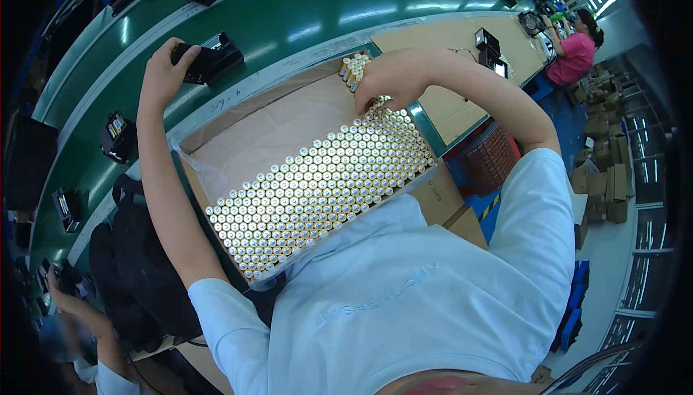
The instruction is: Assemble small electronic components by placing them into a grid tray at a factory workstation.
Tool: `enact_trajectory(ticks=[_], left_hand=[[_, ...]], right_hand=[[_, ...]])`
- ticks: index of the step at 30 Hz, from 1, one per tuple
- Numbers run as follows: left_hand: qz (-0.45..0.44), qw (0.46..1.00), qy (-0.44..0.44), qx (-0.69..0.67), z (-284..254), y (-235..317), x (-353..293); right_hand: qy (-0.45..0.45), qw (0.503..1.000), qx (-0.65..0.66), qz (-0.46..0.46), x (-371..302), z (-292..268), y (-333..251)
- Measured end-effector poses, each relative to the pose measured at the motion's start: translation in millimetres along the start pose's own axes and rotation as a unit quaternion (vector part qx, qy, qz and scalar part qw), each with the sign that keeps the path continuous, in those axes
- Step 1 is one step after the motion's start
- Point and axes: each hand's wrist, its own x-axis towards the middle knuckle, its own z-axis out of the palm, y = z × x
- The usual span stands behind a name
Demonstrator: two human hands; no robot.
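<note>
A shallow cardboard box (238, 104) lined with clear plastic lies before me, with rows of upright cylindrical batteries (317, 186) packed along its near side. My right hand (393, 81) reaches in at the far right corner. Its fingers curl down and close among the batteries there, their tips partly hidden. A small separate cluster of batteries (354, 69) stands just beyond those fingers. Further left, on the green conveyor, my left hand (170, 70) grips the left end of a black box-shaped device (209, 59), thumb on top.
Similar black devices (118, 135) sit along the green conveyor belt (303, 27). To the right is a tan board (447, 110) bearing black units (489, 45). A red-brown basket (491, 157) stands below it. Co-workers sit at far right (574, 49) and lower left (86, 323).
</note>
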Motion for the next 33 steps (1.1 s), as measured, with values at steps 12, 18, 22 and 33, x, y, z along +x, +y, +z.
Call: enact_trajectory(ticks=[12,18,22,33], left_hand=[[-0.049,0.997,0.051,-0.029,0.0,-19.5,13.3],[-0.165,0.918,0.055,-0.356,12.2,-30.2,18.4],[-0.169,0.868,0.012,-0.467,11.5,-19.0,13.7],[-0.144,0.856,-0.004,-0.497,18.5,14.5,9.3]], right_hand=[[0.015,0.998,0.046,-0.032,0.8,4.5,6.1],[0.095,0.991,0.079,-0.043,-0.7,-10.9,8.7],[0.199,0.973,0.117,-0.002,15.4,-40.0,-2.8],[0.569,0.817,0.067,0.057,178.8,-98.4,-0.7]])
